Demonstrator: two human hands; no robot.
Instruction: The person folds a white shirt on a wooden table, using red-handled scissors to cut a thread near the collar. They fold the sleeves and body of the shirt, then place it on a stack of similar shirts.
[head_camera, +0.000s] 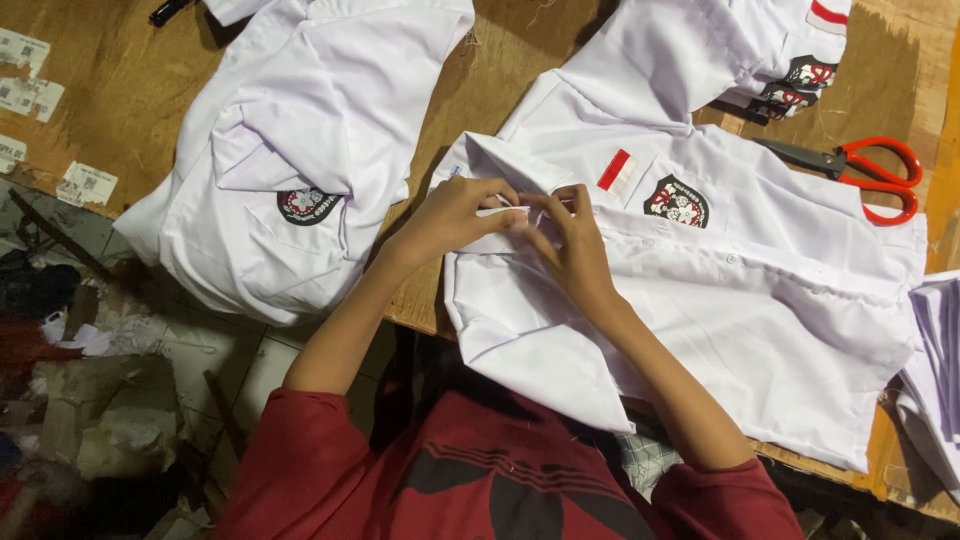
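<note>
I see my left hand (455, 215) and right hand (570, 235) with fingers pinching the collar of the white uniform shirt (740, 290) lying over the worktop's (500, 70) near edge, red-handled scissors (865, 170) beyond.

Wooden table (130, 90), worn brown top, runs across the upper frame. A second white shirt (300, 150) lies folded at ten o'clock, dark round badge (306, 205) on its pocket. A third white garment (720, 45) sits at one o'clock, with dark patches (800, 80) at its sleeve end. Red-handled scissors (860, 170) at two o'clock, blades pointing left. Paper stickers (30, 85) stuck along the table at nine to ten o'clock. Stack of white cloth (935, 370) at four o'clock. Scraps and crumpled paper (90, 420) on the floor at seven o'clock.
</note>
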